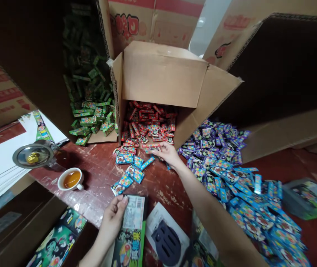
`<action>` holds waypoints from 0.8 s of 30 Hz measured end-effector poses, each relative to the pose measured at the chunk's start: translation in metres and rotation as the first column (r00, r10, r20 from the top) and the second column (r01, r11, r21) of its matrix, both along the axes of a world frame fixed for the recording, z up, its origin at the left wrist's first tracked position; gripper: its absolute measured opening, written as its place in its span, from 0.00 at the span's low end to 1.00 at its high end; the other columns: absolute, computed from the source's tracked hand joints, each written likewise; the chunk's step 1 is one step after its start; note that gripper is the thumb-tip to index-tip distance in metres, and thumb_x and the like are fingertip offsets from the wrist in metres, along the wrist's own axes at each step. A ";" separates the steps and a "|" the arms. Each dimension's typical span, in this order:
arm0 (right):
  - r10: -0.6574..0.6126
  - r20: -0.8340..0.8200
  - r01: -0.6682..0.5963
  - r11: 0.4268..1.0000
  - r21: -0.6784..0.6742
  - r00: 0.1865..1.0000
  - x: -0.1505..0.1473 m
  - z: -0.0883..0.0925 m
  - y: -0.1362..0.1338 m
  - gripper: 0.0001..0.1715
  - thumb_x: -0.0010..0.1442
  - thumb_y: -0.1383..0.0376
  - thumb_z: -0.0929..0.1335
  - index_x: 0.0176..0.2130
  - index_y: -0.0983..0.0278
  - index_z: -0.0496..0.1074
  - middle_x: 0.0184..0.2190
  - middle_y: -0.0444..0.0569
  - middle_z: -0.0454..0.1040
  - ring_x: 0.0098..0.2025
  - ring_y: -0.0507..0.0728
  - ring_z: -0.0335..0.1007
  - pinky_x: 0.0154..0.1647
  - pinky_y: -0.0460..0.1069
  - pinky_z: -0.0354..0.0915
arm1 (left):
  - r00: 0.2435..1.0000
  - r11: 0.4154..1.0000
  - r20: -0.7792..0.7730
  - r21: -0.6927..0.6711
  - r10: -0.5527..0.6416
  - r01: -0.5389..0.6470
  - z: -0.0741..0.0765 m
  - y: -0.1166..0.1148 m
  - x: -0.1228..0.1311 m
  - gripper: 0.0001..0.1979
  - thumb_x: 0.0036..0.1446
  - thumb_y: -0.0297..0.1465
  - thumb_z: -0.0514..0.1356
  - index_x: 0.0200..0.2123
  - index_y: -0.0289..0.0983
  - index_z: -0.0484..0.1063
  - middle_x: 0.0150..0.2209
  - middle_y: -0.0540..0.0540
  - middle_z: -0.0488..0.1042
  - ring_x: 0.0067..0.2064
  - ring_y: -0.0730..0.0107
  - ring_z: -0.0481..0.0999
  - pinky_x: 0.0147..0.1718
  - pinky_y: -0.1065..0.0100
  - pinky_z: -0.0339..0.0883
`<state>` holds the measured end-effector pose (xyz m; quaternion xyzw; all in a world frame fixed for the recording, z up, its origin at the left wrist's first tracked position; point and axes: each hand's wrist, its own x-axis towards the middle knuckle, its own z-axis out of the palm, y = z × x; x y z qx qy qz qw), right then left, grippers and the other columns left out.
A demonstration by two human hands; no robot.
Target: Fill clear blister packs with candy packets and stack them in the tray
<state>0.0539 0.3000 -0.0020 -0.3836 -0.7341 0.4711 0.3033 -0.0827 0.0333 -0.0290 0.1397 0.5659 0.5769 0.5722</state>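
Your right hand is at the mouth of the middle carton, fingers narrow, pinching a small reddish packet, probably at its end so it clears the pile. Your left hand has thumb and fingers closed on the upper left edge of the green-and-black box, likely to steady it on the bench in front of you.

Cartons open towards you, apparently so red packets and green packets spill within reach. Purple packets and blue packets heap on your right, seemingly sorted by colour. Tea cup stands off left, presumably out of your way.

Hard to make out: your fingers cover part of the pinched packet; can't tell if it's one or several. Box's near end is cut off by the bottom edge. Right carton's inside is black shadow; the left carton's back is dim. Dark slotted thing beside the box: unclear.
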 end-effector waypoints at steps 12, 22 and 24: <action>0.202 -0.298 -0.299 0.896 -0.327 0.933 0.015 0.017 -0.102 0.21 0.45 0.55 0.77 0.33 0.64 0.72 0.29 0.46 0.77 0.32 0.54 0.74 0.35 0.50 0.70 | 0.986 0.994 -0.130 0.030 -0.099 0.104 0.019 -0.004 0.031 0.22 0.48 0.49 0.64 0.33 0.35 0.69 0.21 0.54 0.69 0.21 0.80 0.65 0.22 0.78 0.60; 0.419 -0.122 -0.436 0.872 -0.221 0.900 0.034 0.013 -0.130 0.17 0.55 0.56 0.72 0.40 0.66 0.77 0.40 0.54 0.77 0.39 0.56 0.74 0.37 0.49 0.70 | 0.993 0.997 -0.102 0.035 -0.059 0.063 0.016 -0.007 0.025 0.23 0.47 0.50 0.64 0.33 0.34 0.71 0.22 0.52 0.72 0.22 0.79 0.67 0.23 0.77 0.60; 0.421 -0.162 -0.450 0.852 -0.267 0.892 0.034 0.004 -0.137 0.17 0.55 0.55 0.72 0.34 0.67 0.77 0.40 0.55 0.77 0.42 0.57 0.74 0.37 0.49 0.70 | 0.994 0.998 -0.092 0.027 -0.062 0.065 0.011 -0.009 0.024 0.23 0.47 0.50 0.64 0.33 0.34 0.71 0.21 0.53 0.71 0.21 0.79 0.66 0.22 0.77 0.59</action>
